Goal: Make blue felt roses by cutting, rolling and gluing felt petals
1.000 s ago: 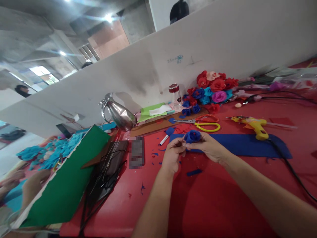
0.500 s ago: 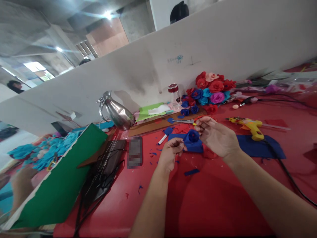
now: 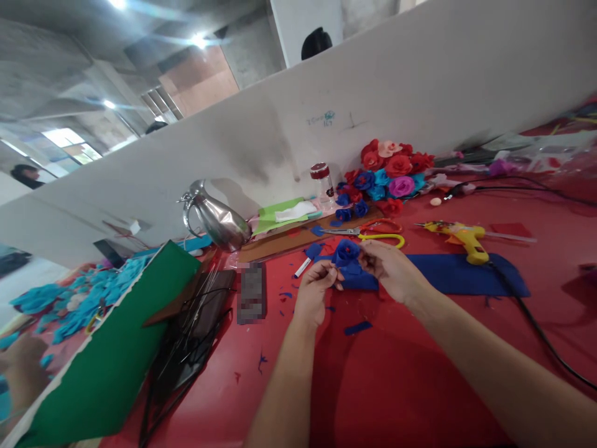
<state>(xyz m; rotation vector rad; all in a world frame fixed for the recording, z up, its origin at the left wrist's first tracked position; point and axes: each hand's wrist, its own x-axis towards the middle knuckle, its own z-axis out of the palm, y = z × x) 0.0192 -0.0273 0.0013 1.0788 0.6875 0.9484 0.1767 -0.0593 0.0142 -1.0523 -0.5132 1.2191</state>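
Note:
A dark blue crepe-paper flower (image 3: 347, 251) with a red speck at its centre is held up between my hands. My left hand (image 3: 317, 287) is closed in a pinch below and left of the bloom, at its base. The fingertips of my right hand (image 3: 390, 264) are pressed together on the flower's right edge. Behind the hands lie scissors (image 3: 395, 237) with one red and one yellow handle. Dark blue paper (image 3: 438, 271) stretches along the table under and right of the flower. A yellow glue gun (image 3: 469, 240) lies on the right, its nozzle pointing left.
Finished paper flowers (image 3: 396, 167) are heaped by the wall, near a lidded glass jar (image 3: 323, 185) and a metal pitcher (image 3: 224, 223). A marker (image 3: 303, 267), a blurred-out phone (image 3: 252, 292) and a green board (image 3: 112, 361) lie left. Another person's hand (image 3: 23, 364) is beyond the board.
My right hand has come down and left from above the flower onto its edge, uncovering the scissors' handles. The bloom looks wider and has shifted slightly left.

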